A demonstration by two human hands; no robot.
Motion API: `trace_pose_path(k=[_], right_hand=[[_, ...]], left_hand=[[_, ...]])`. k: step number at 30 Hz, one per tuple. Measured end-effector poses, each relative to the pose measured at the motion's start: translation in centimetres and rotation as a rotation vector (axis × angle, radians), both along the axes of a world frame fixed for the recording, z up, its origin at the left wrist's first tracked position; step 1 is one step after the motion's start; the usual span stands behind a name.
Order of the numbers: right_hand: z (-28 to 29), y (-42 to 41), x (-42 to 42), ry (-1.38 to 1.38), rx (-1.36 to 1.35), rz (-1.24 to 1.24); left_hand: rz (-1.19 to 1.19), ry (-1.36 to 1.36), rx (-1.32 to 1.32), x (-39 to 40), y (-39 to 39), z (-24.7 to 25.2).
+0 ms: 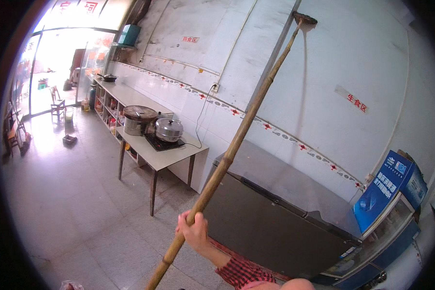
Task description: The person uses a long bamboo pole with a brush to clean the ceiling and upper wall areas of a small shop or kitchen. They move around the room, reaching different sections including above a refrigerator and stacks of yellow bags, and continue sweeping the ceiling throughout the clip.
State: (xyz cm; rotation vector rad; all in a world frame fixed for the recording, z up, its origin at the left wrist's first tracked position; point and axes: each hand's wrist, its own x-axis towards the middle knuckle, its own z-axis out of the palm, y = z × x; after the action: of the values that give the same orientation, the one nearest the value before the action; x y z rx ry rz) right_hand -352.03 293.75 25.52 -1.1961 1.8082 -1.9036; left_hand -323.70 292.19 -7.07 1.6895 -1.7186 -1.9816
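Observation:
My right hand [195, 232], below a red-and-black checked sleeve [241, 272], is closed around a long bamboo pole [223, 165]. The pole slants from the bottom edge up to the right, and its lower end is cut off by the picture. At its far tip a dark, flat brush head [305, 18] is up against the pale wall [333, 58], beside a grey vertical strip [272, 65]. The pole casts a thin shadow down the wall. My left hand is out of view. A rounded skin-toned shape shows at the bottom edge, too cropped to identify.
A grey chest freezer [275, 221] stands along the wall, beside a glass-fronted display cabinet [388, 217] and a blue box [380, 188]. Left of the pole, a table [177, 157] holds a steamer pot [169, 129] on an induction cooker [161, 142]. A chair [57, 103] stands near the bright doorway.

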Motion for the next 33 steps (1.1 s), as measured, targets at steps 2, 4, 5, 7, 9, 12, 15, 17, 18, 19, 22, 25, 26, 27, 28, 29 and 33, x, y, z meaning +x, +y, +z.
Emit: trace_pose_path(k=[2, 4, 5, 7, 9, 12, 15, 17, 18, 19, 22, 25, 26, 27, 28, 29, 33], right_hand=[[-1.0, 1.7, 0.8, 0.032, -0.036, -0.003], [0.4, 1.6, -1.0, 0.004, 0.018, -0.061], [1.1, 1.2, -2.5, -0.010, 0.048, -0.091], [3.9, -1.0, -7.6, 0.024, -0.079, -0.132], [9.0, -3.2, -13.7, 0.094, -0.094, -0.211], [18.3, -5.4, -22.3, 0.164, -0.280, -0.230], [25.8, -6.7, -24.4, 0.295, -0.342, -0.213], [29.2, -6.6, -26.3, 0.354, -0.372, -0.134], [31.1, -6.1, -25.8, 0.308, -0.369, -0.071], [32.9, -6.1, -26.2, 0.283, -0.416, 0.011], [38.2, -5.9, -24.8, 0.382, -0.410, -0.014], [41.4, -4.9, -24.0, 0.397, -0.436, -0.042], [41.7, -4.9, -23.7, 0.387, -0.426, -0.055], [41.9, -4.6, -24.2, 0.377, -0.420, -0.081], [42.0, -4.4, -24.2, 0.365, -0.414, -0.101], [41.6, -4.9, -24.6, 0.441, -0.367, -0.200], [37.7, -5.3, -28.8, 0.609, -0.216, -0.507]], left_hand=[[-0.057, -0.005, -0.019, -0.9, 0.2, 0.4], [-0.110, 0.000, -0.030, -2.5, 0.5, 0.6], [-0.139, 0.005, -0.033, -3.5, 0.5, 0.5], [-0.197, 0.013, -0.055, -5.8, 0.5, 1.2], [-0.275, 0.022, -0.100, -8.8, 0.0, 2.8], [-0.450, 0.076, -0.262, -16.3, -2.5, 9.0], [-0.622, 0.220, -0.476, -24.6, -5.3, 21.4], [-0.604, 0.446, -0.548, -29.6, -6.7, 31.9], [-0.572, 0.482, -0.554, -31.5, -7.1, 37.2], [-0.600, 0.615, -0.568, -33.6, -7.8, 41.4], [-0.773, 0.831, -0.865, -39.3, -10.1, 52.0], [-0.615, 0.965, -0.575, -40.6, -8.4, 60.5], [-0.592, 0.939, -0.583, -40.6, -8.2, 61.3], [-0.584, 0.912, -0.591, -40.8, -7.9, 61.7], [-0.635, 0.948, -0.598, -41.1, -8.2, 60.5], [-0.598, 0.914, -0.563, -40.8, -8.3, 59.1], [-0.878, 0.736, -0.781, -38.8, -9.7, 47.4]])
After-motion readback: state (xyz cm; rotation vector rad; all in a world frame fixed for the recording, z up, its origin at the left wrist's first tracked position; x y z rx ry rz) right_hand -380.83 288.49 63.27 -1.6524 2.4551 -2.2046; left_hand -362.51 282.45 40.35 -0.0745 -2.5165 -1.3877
